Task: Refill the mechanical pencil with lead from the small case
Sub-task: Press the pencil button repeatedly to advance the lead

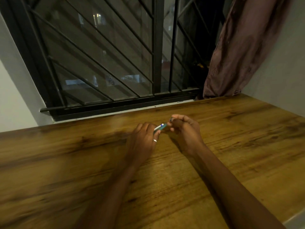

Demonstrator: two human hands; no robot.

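Two hands meet over the wooden table (214,146), just above centre frame. Left hand (143,138) lies knuckles-up, fingers curled together around the mechanical pencil (159,127), a ring (155,140) showing on one finger. Out of that grip the pencil's silver-and-teal end pokes toward two o'clock, angled up off the wood. Right hand (184,129) sits just beside it at three o'clock, fingertips pressed together at the pencil's exposed end, and pinching a small dark piece (170,119) at its twelve o'clock; too small and blurred to say what that is. Both forearms stretch in from six o'clock. Up at twelve, a barred window (107,55); at one o'clock, a brownish curtain (244,47) hanging down to the tabletop's far edge.
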